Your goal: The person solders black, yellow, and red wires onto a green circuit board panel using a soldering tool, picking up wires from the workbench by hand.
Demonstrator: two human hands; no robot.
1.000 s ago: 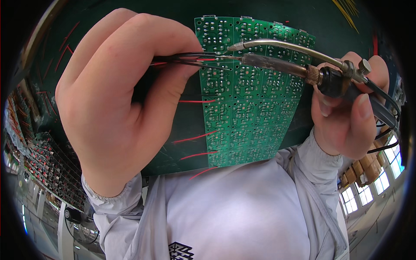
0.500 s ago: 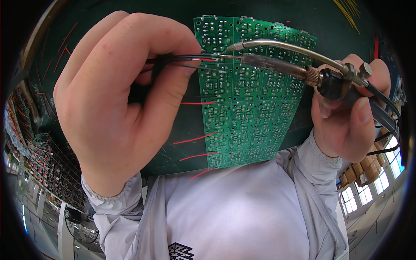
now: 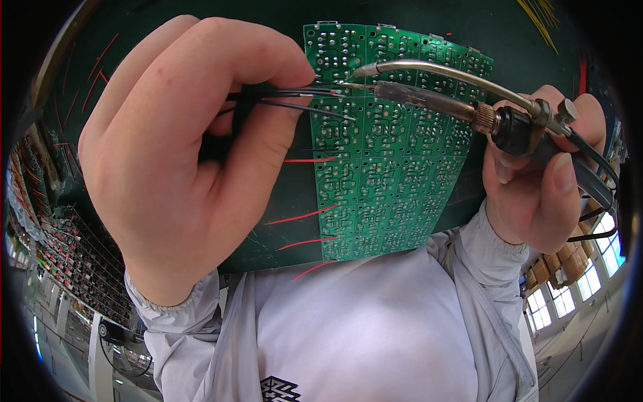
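Observation:
My left hand (image 3: 187, 147) is closed in a pinch on several thin black wires (image 3: 288, 95), their ends over the upper left part of a green circuit board panel (image 3: 382, 181). My right hand (image 3: 542, 174) grips a soldering iron (image 3: 429, 100), which has a curved metal feed tube (image 3: 442, 68) clamped along it. The iron's tip and the tube's end meet close together near the black wire ends; whether the tip touches a wire is too small to tell. Several red wires (image 3: 301, 215) stick out from the panel's left edge below my left hand.
The panel lies on a dark green work surface (image 3: 268, 244). Loose red wires (image 3: 94, 80) are scattered at the left, and yellow wires (image 3: 538, 23) lie at the far right. A black cable (image 3: 593, 236) trails from the iron. Beyond the left edge stands a rack of small parts (image 3: 80, 268).
The panel has shifted very slightly right. The black wires in my left hand have spread, one end now pointing lower over the board. The soldering iron stays nearly still.

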